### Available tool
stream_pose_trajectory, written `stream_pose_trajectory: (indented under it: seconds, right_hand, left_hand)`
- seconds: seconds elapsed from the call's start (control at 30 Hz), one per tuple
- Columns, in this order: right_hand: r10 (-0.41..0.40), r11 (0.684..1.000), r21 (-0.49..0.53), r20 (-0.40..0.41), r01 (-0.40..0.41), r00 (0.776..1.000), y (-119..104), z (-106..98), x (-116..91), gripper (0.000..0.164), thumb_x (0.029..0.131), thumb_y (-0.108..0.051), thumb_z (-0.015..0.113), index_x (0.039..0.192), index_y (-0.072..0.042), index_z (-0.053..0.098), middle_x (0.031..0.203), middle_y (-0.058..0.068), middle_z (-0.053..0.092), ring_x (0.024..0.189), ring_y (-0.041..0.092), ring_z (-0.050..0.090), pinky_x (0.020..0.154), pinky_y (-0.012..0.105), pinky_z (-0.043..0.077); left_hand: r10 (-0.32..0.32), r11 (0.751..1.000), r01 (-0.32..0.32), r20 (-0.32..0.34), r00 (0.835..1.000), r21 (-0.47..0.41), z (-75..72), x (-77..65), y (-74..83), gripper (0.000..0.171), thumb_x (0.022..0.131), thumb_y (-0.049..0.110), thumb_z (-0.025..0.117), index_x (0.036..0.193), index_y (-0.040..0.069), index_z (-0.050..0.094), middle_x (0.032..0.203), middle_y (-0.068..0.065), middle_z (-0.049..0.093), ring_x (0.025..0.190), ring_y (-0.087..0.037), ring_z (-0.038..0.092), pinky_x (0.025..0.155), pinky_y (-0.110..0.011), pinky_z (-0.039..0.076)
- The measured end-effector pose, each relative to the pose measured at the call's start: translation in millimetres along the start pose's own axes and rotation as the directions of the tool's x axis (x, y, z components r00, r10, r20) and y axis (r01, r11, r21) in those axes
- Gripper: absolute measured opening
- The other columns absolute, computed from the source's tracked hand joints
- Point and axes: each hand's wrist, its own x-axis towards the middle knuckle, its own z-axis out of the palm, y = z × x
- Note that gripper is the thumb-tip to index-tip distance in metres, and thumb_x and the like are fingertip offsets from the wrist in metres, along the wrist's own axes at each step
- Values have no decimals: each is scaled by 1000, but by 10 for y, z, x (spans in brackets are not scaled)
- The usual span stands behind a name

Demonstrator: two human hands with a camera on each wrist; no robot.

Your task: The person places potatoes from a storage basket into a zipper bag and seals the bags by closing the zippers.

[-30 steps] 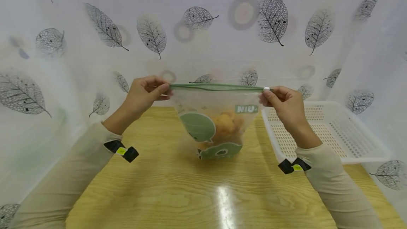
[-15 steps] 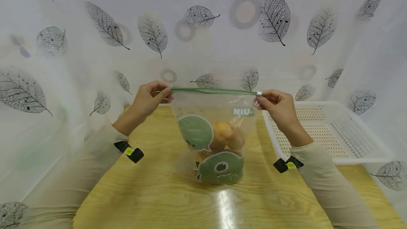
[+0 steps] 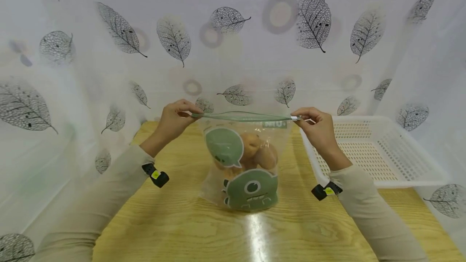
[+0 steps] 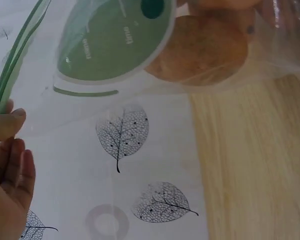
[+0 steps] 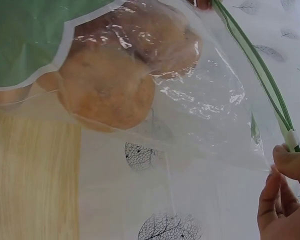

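Note:
A translucent zip bag (image 3: 251,197) with green cartoon prints stands on the wooden table in the head view. Several round orange-brown fruits (image 3: 267,157) show through its film; their exact kind is unclear. Along the top runs a green zip strip (image 3: 240,116), its two edges slightly parted in the middle. My left hand (image 3: 174,121) pinches the strip's left end between thumb and fingers, also seen in the left wrist view. At the right end, my right hand (image 3: 319,129) pinches the corner by the white slider (image 5: 292,140).
A white plastic basket (image 3: 411,179) with a perforated floor stands to the right, partly behind my right forearm. A whitish leaf-print sheet (image 3: 233,60) hangs behind the wooden table (image 3: 174,221) and along both sides.
The bag came down and nearer, with its base now on the table in front. Both hands lowered with the zip strip and drew slightly closer together, keeping their pinch.

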Motion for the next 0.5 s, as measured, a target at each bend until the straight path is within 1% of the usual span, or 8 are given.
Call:
stream_pose_trajectory:
  seconds: [0.07, 0.13, 0.23, 0.27, 0.33, 0.37, 0.43, 0.5]
  right_hand:
    - [-7, 1000, -10, 12, 7, 1000, 31, -18, -34, 18, 92, -9, 65, 104, 3, 70, 103, -5, 59, 87, 8, 53, 75, 11, 51]
    - [6, 1000, -9, 30, -6, 1000, 56, -41, -70, 20, 93, -10, 63, 107, 2, 70, 99, -2, 59, 85, 9, 53, 73, 12, 51]
    - [56, 998, 16, 90, -57, 994, 97, -84, -118, 24, 97, -15, 58, 114, -1, 68, 100, -5, 63, 87, 8, 59, 77, 14, 52]
    - [67, 997, 32, 113, -71, 991, 111, -97, -131, 25, 98, -16, 56, 116, -2, 67, 103, -6, 64, 89, 7, 60, 79, 15, 53]
    - [70, 985, 145, 155, -93, 985, 123, -119, -146, 25, 100, -16, 52, 115, -2, 68, 107, -7, 66, 94, 7, 63, 84, 16, 54]
    - [69, 971, 213, 176, -106, 982, 128, -128, -150, 25, 101, -15, 51, 114, -3, 68, 111, -7, 65, 97, 7, 63, 88, 17, 54]
    - [77, 934, 328, 203, -142, 976, 123, -135, -153, 23, 101, -14, 51, 111, -5, 70, 111, -4, 66, 97, 7, 63, 88, 17, 54]
    - [100, 874, 447, 221, -192, 970, 112, -132, -151, 19, 99, -11, 54, 106, -8, 72, 107, -3, 67, 94, 8, 64, 86, 17, 55]
  left_hand:
    - [35, 999, -35, -5, 999, 13, 6, -27, -21, 11, 86, -3, 68, 93, 2, 75, 99, -12, 64, 88, -7, 57, 68, -16, 54]
    - [64, 998, -64, -3, 998, 1, 19, -46, -31, 14, 87, -6, 65, 93, 1, 75, 102, -12, 64, 87, -9, 58, 65, -16, 55]
    - [82, 996, -81, 13, 997, -40, 42, -62, -46, 17, 88, -9, 62, 95, -1, 74, 106, -14, 64, 86, -7, 61, 69, -17, 58]
    - [85, 995, -84, 21, 996, -46, 49, -67, -49, 17, 88, -9, 61, 96, -2, 74, 107, -15, 64, 87, -5, 62, 71, -17, 59]
    - [77, 996, -75, 35, 996, -58, 61, -76, -51, 18, 88, -10, 60, 98, -3, 73, 108, -16, 65, 89, -2, 62, 77, -19, 59]
    - [73, 996, -71, 40, 997, -59, 66, -80, -55, 18, 88, -10, 60, 99, -3, 73, 108, -16, 65, 92, 0, 61, 80, -19, 58]
    - [65, 997, -63, 48, 997, -44, 77, -91, -69, 18, 88, -9, 61, 99, -2, 73, 109, -15, 65, 95, -1, 61, 84, -20, 57]
    - [55, 998, -52, 64, 996, -46, 90, -99, -86, 18, 88, -8, 62, 103, -3, 72, 112, -15, 63, 99, -7, 62, 88, -22, 56]
